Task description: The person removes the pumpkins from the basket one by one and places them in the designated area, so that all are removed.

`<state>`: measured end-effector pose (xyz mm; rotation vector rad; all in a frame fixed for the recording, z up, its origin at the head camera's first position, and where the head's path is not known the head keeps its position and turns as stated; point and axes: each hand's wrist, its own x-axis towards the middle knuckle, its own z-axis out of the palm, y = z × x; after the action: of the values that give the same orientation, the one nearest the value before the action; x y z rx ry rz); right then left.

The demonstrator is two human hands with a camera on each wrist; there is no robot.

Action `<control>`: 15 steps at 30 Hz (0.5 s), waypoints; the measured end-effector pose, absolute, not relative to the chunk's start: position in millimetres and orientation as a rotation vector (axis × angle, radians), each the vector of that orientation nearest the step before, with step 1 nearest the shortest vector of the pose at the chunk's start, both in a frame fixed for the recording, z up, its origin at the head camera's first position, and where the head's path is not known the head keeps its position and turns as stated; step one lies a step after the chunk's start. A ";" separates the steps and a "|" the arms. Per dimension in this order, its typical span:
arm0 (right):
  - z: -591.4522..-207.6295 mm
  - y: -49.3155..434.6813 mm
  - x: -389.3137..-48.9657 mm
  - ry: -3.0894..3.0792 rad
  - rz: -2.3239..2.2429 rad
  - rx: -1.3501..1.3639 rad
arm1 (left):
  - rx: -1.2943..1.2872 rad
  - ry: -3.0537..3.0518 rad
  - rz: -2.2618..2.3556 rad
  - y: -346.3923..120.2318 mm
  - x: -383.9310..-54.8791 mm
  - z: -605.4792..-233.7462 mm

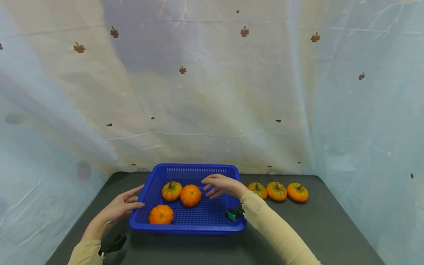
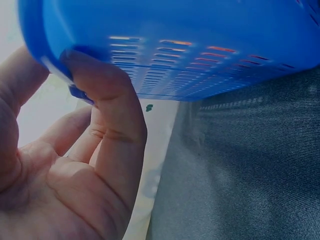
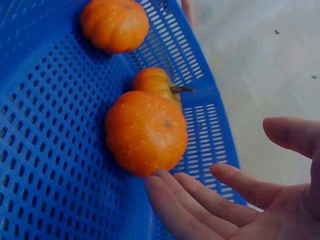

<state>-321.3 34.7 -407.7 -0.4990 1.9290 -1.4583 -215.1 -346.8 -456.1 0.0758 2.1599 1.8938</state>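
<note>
My left hand (image 1: 117, 210) grips the left rim of a blue plastic basket (image 1: 185, 229), thumb and fingers at the edge in the left wrist view. Over the basket's right half hovers my right hand (image 1: 226, 184), fingers extended and holding nothing. Its fingertips are right beside a round orange pumpkin (image 1: 190, 195). Touching that one is a green-and-orange pumpkin (image 1: 171, 191) with a stem, plain in the right wrist view. Another orange pumpkin (image 1: 161, 214) lies in the basket's near left corner.
Right of the basket, a row of three green-and-orange pumpkins (image 1: 276, 191) stands on the dark tabletop (image 1: 318, 228). The right forearm partly overlaps the nearest one. A pale printed curtain (image 1: 212, 103) with leaf shapes hangs behind and on both sides.
</note>
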 end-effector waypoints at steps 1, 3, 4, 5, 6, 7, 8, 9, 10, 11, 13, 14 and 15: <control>-409.6 33.4 -322.6 1.924 -1.454 -0.489 | 0.075 2.160 1.894 -346.6 -214.9 -456.1; -413.2 31.4 -324.7 1.913 -1.443 -0.473 | 0.074 2.161 1.891 -346.1 -214.5 -456.1; -415.0 30.4 -325.7 1.905 -1.443 -0.463 | 0.073 2.160 1.892 -346.0 -214.4 -456.2; -416.4 29.6 -326.5 1.899 -1.440 -0.454 | 0.072 2.159 1.891 -345.9 -214.3 -456.3; -417.5 28.8 -327.2 1.893 -1.438 -0.446 | 0.075 2.157 1.891 -345.9 -214.3 -456.3; -418.1 28.0 -327.6 1.887 -1.437 -0.439 | 0.076 2.156 1.893 -346.0 -214.4 -456.4; -418.6 27.2 -328.0 1.880 -1.437 -0.433 | 0.077 2.155 1.895 -346.1 -214.4 -456.6; -418.8 26.3 -328.2 1.875 -1.436 -0.429 | 0.082 2.155 1.897 -346.2 -214.5 -456.6; -418.8 25.3 -328.4 1.870 -1.436 -0.425 | 0.086 2.157 1.899 -346.4 -214.5 -456.7; -418.8 24.4 -328.6 1.862 -1.435 -0.423 | 0.091 2.159 1.898 -346.6 -214.5 -456.8; -418.8 22.4 -329.1 1.845 -1.437 -0.418 | 0.097 2.163 1.897 -346.9 -214.5 -456.7; -419.3 21.5 -329.3 1.842 -1.437 -0.418 | 0.098 2.166 1.894 -346.9 -214.4 -456.6; -419.6 20.5 -329.5 1.839 -1.436 -0.414 | 0.099 2.168 1.892 -346.8 -214.3 -456.4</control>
<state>-329.5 20.5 -419.6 -0.4137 1.8386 -1.4364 -214.3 -346.8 -456.4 0.0985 2.1678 1.8917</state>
